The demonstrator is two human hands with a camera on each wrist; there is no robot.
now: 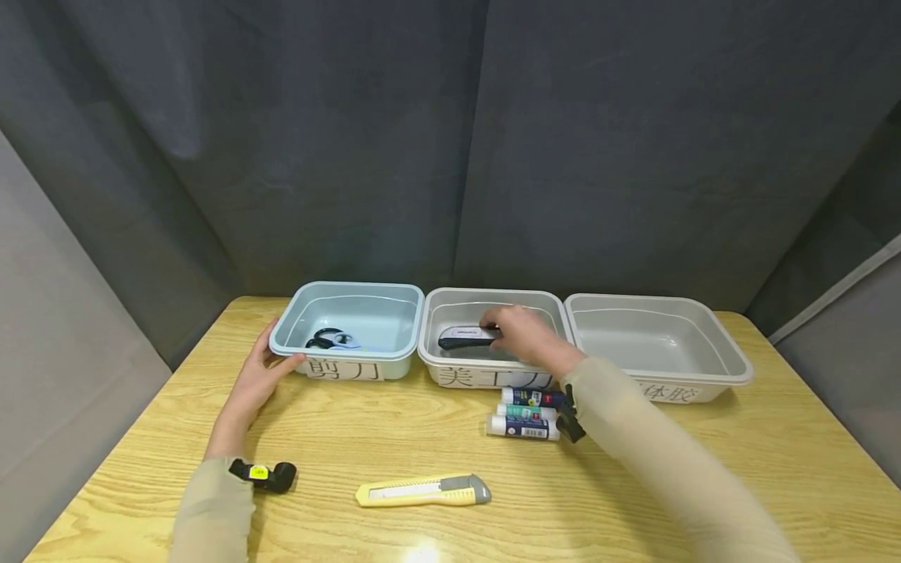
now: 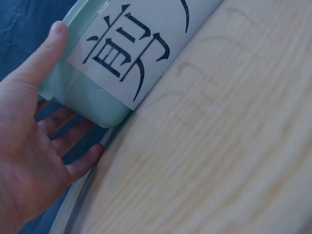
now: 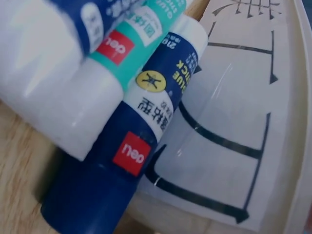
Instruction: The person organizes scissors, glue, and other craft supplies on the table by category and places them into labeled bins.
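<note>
My left hand (image 1: pixel 257 381) is at the near left corner of the light blue bin (image 1: pixel 415 344). Its thumb lies over the rim and its fingers wrap along the side below, as the left wrist view shows. Inside that bin lie scissors (image 1: pixel 331 339) with black and pale handles. My right hand (image 1: pixel 522 335) reaches into the middle grey bin (image 1: pixel 436 358), fingers and thumb pinching the right end of a black-and-white utility knife (image 1: pixel 464 337). The right fingertips are hidden in the right wrist view, where glue sticks (image 3: pixel 156 80) fill the foreground beside the bin's labelled wall.
A yellow utility knife (image 1: pixel 422 491) lies on the wooden table (image 1: pixel 317 438) near the front. Three glue sticks (image 1: pixel 524 427) lie stacked side by side below my right forearm. A right-hand grey bin (image 1: pixel 732 363) adjoins the middle one. A dark curtain (image 1: pixel 352 156) hangs behind.
</note>
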